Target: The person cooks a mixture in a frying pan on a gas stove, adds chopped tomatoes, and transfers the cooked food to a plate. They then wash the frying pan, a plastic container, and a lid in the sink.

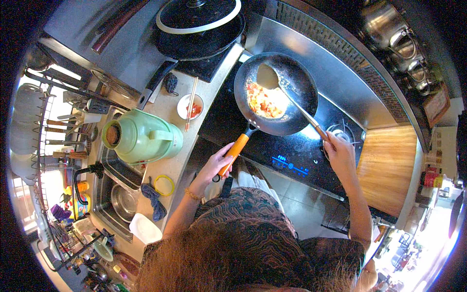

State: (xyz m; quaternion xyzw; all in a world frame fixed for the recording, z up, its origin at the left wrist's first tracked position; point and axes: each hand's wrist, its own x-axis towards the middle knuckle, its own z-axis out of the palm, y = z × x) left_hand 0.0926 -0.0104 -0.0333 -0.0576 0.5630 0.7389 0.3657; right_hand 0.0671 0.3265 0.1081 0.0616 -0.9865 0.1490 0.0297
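A dark wok (299, 113) rests on the black glass cooktop (259, 149). My left hand (219, 162) grips its orange-brown wooden handle (235, 153). With my right hand (339, 149) I hold the long handle of a metal spatula (269, 76), whose broad blade is inside the wok, at the upper edge of the food. That food (266, 103) is a chopped mix of red and pale yellow pieces. Left of the cooktop, a white bowl (198, 106) contains some red pieces, and a pair of chopsticks (191, 102) lies across it.
A green thermos jug (142, 137) lies by the sink (105, 189). A lidded black pan (197, 42) stands at the upper left, its handle reaching over the counter. A wooden board (388, 164) is right of the cooktop. Near the sink are a blue cloth (155, 202) and white dish (146, 228).
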